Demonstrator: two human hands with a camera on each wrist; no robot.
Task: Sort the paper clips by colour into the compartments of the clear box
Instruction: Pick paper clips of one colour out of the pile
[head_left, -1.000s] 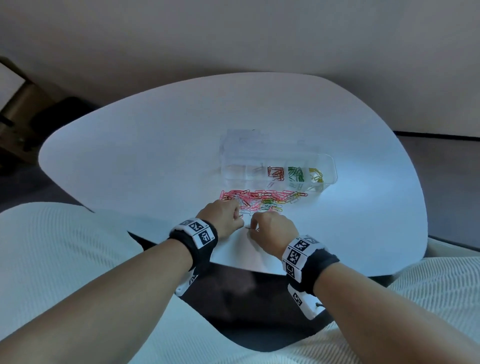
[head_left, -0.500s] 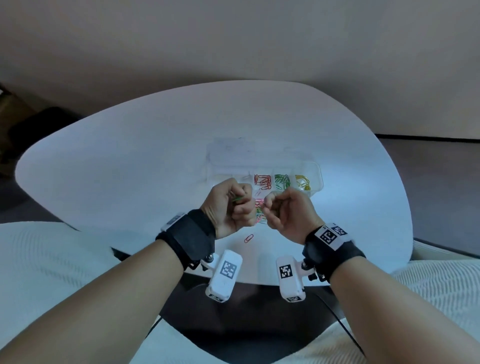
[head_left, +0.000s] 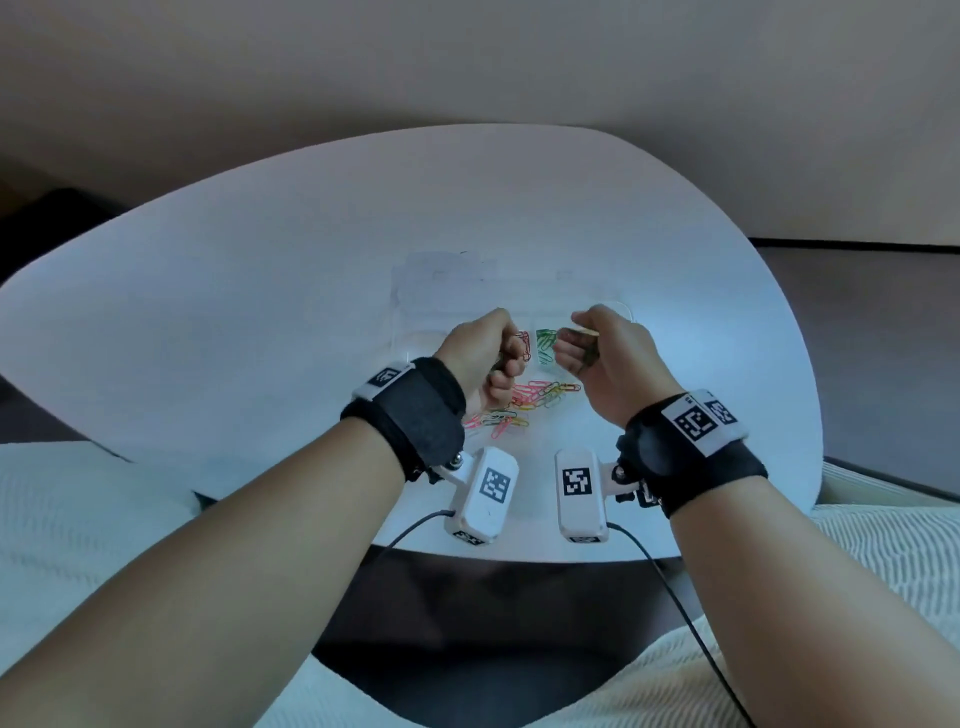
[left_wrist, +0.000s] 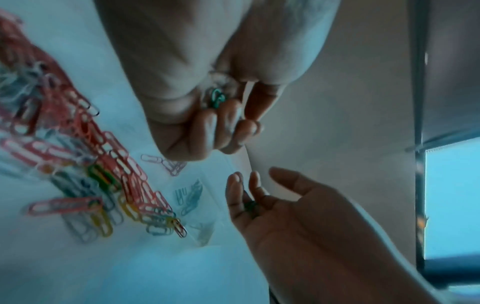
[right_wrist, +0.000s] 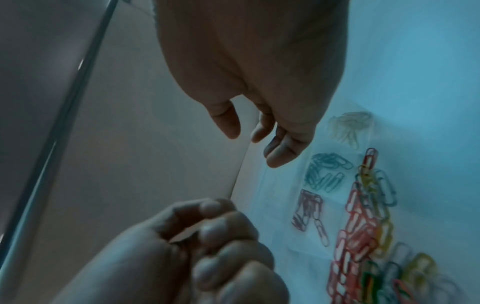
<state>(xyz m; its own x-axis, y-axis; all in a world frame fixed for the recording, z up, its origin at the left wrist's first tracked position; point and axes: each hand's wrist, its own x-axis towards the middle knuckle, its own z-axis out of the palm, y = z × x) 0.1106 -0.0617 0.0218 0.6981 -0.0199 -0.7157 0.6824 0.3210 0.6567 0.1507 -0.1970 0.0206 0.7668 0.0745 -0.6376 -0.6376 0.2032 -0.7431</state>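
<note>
Both hands are up off the bench, hovering just in front of the clear box (head_left: 618, 312). On the left of the head view, the left hand (head_left: 485, 353) is balled into a fist, and the left wrist view shows why: a green clip (left_wrist: 217, 98) or two sits tucked between the curled fingers (left_wrist: 207, 127) and the palm, likely stashed there so one colour can be gathered before dropping. Below that fist, at centre frame, lies the loose pile of paper clips (head_left: 524, 402), mostly pink and red with yellow, green and pale ones tangled in, spread along the near side of the box, within easy reach.

Moving right, the box compartments peek out between the two hands: red clips (head_left: 523, 345) in one, green clips in the box (head_left: 545, 345) in the next, and the right wrist view shows a pale cluster in a further one. So sorting is under way, with plenty left.

On the right, the right hand (head_left: 597, 353) is turned palm-up, fingers loosely extended, with something small and dark green resting on the palm (left_wrist: 249, 205); it looks like a clip, though blur makes that uncertain. My read: it's cupped as a tray, nearest the green compartment.
</note>
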